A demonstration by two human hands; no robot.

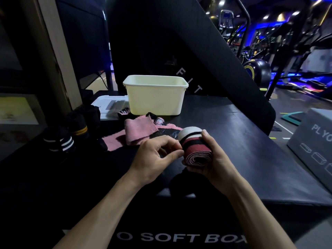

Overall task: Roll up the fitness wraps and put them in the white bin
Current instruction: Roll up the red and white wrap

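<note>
A: So, white bin (155,97) is the landmark. Pink wrap (139,131) lies unrolled just in front of it.

B: Nearer you than the bin, your right hand (213,159) grips the rolled wrap (195,147); left hand (154,155) pinches its edge. Soft, springy stuff, so squeeze the middle or it'll uncoil.

the bin (155,97) stands on the padded box top (233,141) at the frame's upper middle. before it lie unrolled wraps (138,132), and left of those, rolled wraps (71,133) at the box's left edge. a flat lid (107,105) lies left of the bin, just beside it. at centre, the right hand (212,159) holds a rolled wrap (194,146) above the box top, the left hand (154,155) touching it from the left. a plyo box (314,141) stands at the right edge.
</note>
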